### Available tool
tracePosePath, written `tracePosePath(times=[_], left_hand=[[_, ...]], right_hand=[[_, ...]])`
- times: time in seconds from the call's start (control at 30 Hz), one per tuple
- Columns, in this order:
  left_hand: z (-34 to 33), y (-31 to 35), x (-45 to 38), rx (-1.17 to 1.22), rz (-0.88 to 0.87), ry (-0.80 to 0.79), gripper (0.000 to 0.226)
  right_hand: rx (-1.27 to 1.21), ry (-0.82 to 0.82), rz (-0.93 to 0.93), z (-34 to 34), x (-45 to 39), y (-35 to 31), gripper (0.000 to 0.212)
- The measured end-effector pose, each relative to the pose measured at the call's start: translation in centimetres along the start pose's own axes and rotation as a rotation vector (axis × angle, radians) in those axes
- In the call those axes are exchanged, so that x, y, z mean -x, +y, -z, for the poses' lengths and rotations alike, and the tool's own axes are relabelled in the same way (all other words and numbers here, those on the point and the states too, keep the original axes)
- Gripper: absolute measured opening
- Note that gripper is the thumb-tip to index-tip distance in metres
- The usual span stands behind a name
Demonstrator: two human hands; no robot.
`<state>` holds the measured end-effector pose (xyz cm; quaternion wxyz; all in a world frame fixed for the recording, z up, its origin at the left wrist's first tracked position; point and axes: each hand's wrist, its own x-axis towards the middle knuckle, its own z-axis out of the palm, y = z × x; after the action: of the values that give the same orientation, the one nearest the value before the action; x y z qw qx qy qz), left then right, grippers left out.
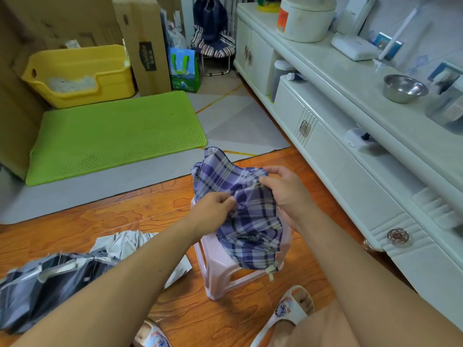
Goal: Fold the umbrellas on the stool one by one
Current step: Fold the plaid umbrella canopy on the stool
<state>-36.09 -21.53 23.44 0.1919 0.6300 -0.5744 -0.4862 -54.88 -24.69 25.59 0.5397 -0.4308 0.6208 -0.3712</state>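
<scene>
1. At the far left a dark grey umbrella (52,279) lies loose on the wooden floor (105,221), its silver lining showing and its near end blurred.
2. Behind it, a yellow plastic bin (80,73) stands against tall cardboard boxes (142,41), with a green perforated mat (112,136) spread on the grey floor covering in front of it.
3. The left hand (213,206) reaches in over the floor; its grip is a narrow pinch, thumb and fingertips closed on a fold of the purple plaid umbrella (248,221).
4. That plaid umbrella sits on the pale pink plastic stool (218,279), canopy bunched and draped down over the seat's near edge, a small pale strap tab hanging at its lowest corner.
5. The right hand (285,194) holds the same canopy from the right, fingers curled over the top of the gathered cloth just beside the left hand's pinch.
6. Below, two feet in white patterned slippers (293,306) rest on the floor near the stool.
7. Along the right runs a white cabinet (355,171) with round metal knobs; on its top stand a steel bowl (404,88) and a white rice cooker (307,17).
</scene>
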Motion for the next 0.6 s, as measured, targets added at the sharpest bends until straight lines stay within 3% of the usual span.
tracePosePath(times=[0.13, 0.33, 0.47, 0.6], left_hand=[[-0.5, 0.4, 0.1, 0.103, 0.081, 0.037, 0.046], [-1.5, 0.9, 0.0, 0.24, 0.04, 0.179, 0.021], [-1.4, 0.7, 0.2, 0.406, 0.07, 0.304, 0.025], [-0.8, 0.5, 0.7, 0.298, 0.013, 0.302, 0.026]], right_hand=[[0.042, -0.008, 0.022, -0.1, -0.2, 0.0, 0.033], [0.045, 0.035, 0.053, 0.4, 0.3, 0.1, 0.034], [0.106, 0.095, 0.051, 1.2, 0.2, 0.5, 0.036], [0.122, 0.094, 0.089, 1.4, 0.5, 0.0, 0.025]])
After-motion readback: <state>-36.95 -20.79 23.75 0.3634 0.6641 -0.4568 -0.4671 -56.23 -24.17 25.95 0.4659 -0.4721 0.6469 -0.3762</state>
